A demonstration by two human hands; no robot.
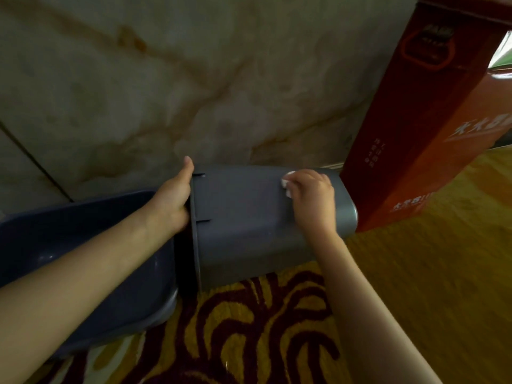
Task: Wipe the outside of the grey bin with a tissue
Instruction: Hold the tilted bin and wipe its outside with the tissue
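Note:
The grey bin [249, 217] lies on its side above the carpet, its open mouth turned left and its base to the right. My left hand [173, 200] grips the bin's rim, thumb on the outside and fingers hidden inside the mouth. My right hand [313, 202] presses a small white tissue [286, 182] against the bin's upper side near the base. Only the tissue's edges show past my fingers.
A dark blue basin [83, 245] sits at the left, right against the bin's mouth and partly under my left forearm. A tall red cardboard box [415, 120] stands at the right, close to the bin's base. A marbled wall is behind; patterned yellow carpet [263, 328] lies below.

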